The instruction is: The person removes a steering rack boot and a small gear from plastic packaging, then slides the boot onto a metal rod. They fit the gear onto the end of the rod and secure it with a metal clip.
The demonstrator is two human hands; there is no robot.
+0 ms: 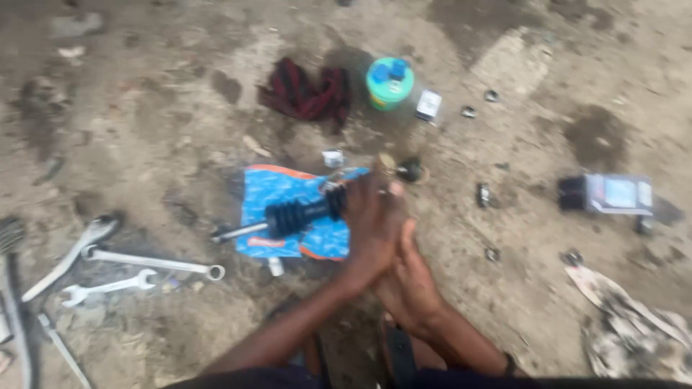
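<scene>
1. head view: the left hand (373,223) lies over the right end of a black ribbed rubber boot (303,214) on a metal shaft (241,231) — fingers curled on that end, though the blur hides how tight the hold is.
2. the right hand (411,277) presses up against the left one from below, palm to its heel; whether it holds anything i cannot tell.
3. the boot and shaft lie across a blue plastic packet (270,191) on the dirt ground (158,130), stretching away to the left of the left hand.
4. just beyond the fingertips sits a small dark round part (409,170).
5. farther beyond the hands — a teal tub (390,83) with a red-and-black rag (306,92) beside it.
6. well off to the left of the hands lie several spanners (137,263).
7. well off to the right of the hands lies a dark packet (607,194).
</scene>
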